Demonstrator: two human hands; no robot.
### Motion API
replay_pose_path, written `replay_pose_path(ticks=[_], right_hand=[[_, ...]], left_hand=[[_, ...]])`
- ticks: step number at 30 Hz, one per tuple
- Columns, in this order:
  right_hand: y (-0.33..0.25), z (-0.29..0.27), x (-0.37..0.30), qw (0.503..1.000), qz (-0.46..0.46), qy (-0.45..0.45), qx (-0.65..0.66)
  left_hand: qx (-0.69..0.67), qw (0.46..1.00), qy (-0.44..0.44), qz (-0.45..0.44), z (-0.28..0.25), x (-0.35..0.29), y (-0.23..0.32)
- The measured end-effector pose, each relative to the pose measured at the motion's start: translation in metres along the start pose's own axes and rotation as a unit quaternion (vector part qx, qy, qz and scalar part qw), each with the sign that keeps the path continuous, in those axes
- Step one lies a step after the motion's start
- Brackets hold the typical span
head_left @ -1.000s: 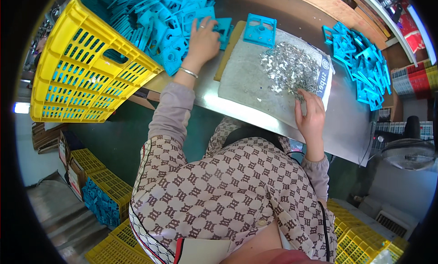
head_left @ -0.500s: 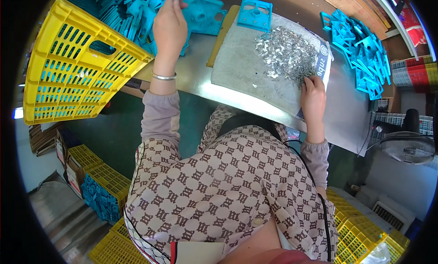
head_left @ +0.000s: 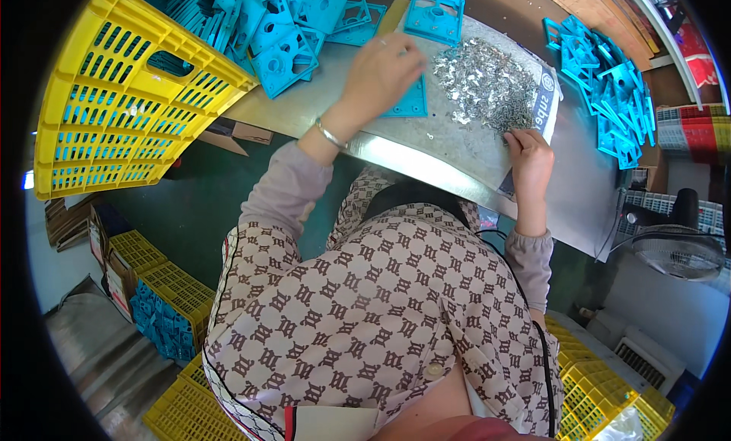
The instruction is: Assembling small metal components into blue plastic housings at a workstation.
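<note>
My left hand [head_left: 383, 74], blurred by motion and with a silver bangle at the wrist, is over the left part of the grey mat [head_left: 396, 132]. Its fingers are bent over a blue plastic plate [head_left: 411, 100], which it partly hides and seems to grip. My right hand [head_left: 529, 155] pinches thumb and fingers together at the near right edge of a heap of small shiny metal parts [head_left: 487, 83]; whatever is in the pinch is too small to make out. Another blue plate [head_left: 434, 16], square with a round boss, lies at the mat's far edge.
A yellow crate [head_left: 137, 98] leans at the left beside a pile of blue plates [head_left: 282, 37]. More blue plates [head_left: 605, 87] are heaped on the metal table [head_left: 582, 182] at the right. A fan [head_left: 678, 250] stands beyond the right edge. Yellow crates [head_left: 179, 289] stand below.
My left hand has swung right from the blue pile to the mat, and a blue plate has come with it. My right hand has barely shifted at the metal heap.
</note>
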State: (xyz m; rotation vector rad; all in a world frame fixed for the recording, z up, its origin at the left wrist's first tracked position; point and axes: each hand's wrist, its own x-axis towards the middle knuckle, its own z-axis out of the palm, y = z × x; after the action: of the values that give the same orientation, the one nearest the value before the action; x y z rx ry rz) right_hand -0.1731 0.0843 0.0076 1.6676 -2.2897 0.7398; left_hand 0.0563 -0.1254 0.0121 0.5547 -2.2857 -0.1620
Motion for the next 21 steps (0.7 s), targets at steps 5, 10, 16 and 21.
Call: replay_pose_path(ticks=[5,10,16,21], right_hand=[[-0.005,-0.008,-0.001,0.993,0.051,-0.014,0.101],[-0.008,-0.003,0.002,0.996,0.027,0.006,0.087],[-0.024,-0.004,-0.002,0.971,0.141,-0.051,0.187],[-0.033,0.006,-0.006,0.862,0.168,-0.099,0.468]], left_hand=[[-0.124,0.985,-0.084,0.089,-0.001,-0.036,0.036],[-0.033,0.983,-0.156,0.093,0.005,-0.051,0.050],[0.040,0.986,-0.111,0.114,0.013,-0.051,0.057],[-0.186,0.978,-0.074,-0.056,0.011,-0.043,0.079]])
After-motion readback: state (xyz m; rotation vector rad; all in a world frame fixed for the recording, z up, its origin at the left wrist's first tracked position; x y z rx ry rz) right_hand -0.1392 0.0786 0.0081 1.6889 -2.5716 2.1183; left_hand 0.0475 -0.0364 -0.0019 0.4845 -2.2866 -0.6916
